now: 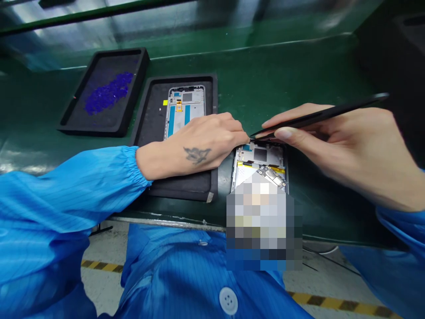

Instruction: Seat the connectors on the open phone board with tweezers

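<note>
Tilted across my right hand (335, 141) is a pair of black tweezers (318, 116); thumb and fingers grip it. Its points reach the top edge of an opened phone frame (260, 155). A loose circuit board (272, 176) lies across this frame, whose lower part is blurred out. My left hand (212, 141) is closed at the frame's upper left corner, close to the tweezer points. Its fingertips are mostly hidden, so I cannot tell what they pinch. Beneath that hand and forearm, a second phone frame (192, 98) with blue strips lies in a black tray (214, 95).
Farther left, another black tray (114, 129) holds a pile of small blue-purple pieces (109, 94). The green work surface (259, 79) has a raised back wall. Its front edge (172, 222) runs close to my blue smock (186, 270).
</note>
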A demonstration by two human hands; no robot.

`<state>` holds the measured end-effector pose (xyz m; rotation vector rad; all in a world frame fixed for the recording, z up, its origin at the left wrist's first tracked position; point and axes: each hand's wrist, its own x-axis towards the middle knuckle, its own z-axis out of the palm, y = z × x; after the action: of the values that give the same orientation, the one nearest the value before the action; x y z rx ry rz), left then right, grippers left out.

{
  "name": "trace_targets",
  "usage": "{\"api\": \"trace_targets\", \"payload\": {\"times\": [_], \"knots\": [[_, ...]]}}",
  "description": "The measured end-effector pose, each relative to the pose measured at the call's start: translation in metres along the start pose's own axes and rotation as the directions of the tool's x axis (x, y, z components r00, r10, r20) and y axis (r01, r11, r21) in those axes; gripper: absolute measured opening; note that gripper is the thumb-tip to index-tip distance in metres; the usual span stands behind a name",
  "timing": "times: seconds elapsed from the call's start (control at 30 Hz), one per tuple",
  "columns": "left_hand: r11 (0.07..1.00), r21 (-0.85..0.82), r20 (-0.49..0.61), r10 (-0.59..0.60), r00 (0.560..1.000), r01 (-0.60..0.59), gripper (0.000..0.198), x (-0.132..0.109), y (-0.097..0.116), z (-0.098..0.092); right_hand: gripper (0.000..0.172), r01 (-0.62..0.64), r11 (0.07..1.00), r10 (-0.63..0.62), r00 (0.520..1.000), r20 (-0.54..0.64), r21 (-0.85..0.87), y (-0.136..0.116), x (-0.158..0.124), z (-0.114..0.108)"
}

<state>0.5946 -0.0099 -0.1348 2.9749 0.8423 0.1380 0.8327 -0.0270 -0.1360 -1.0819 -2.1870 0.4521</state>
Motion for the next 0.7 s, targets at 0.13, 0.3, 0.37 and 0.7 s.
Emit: {"api": "trace_targets", "payload": {"times": [0.13, 0.3, 0.37, 0.7], "knots": [[1.000, -0.002, -0.037, 0.011, 0.999, -0.012, 0.041, -0.0008, -0.0018, 0.0022, 0.027, -0.055, 0.994, 0.055, 0.998, 0.004, 0.099, 0.0024, 0.0007, -0.0014], [0.999, 0.016, -0.069, 0.031, 0.997, -0.030, 0.041, -0.0018, -0.0017, 0.0035, 0.023, -0.076, 0.990, 0.077, 0.997, -0.003, 0.121, 0.0020, 0.0003, -0.0025], [0.999, 0.039, -0.082, 0.022, 0.996, -0.019, 0.043, -0.0019, -0.0008, 0.0038, 0.024, -0.073, 0.991, 0.074, 0.997, -0.004, 0.112, 0.0016, 0.0006, -0.0025], [0.999, 0.043, -0.044, 0.035, 0.998, -0.033, 0.040, -0.0009, -0.0014, 0.0043, 0.020, -0.035, 0.996, 0.035, 0.999, -0.007, 0.085, -0.0012, 0.0005, -0.0017]]}}
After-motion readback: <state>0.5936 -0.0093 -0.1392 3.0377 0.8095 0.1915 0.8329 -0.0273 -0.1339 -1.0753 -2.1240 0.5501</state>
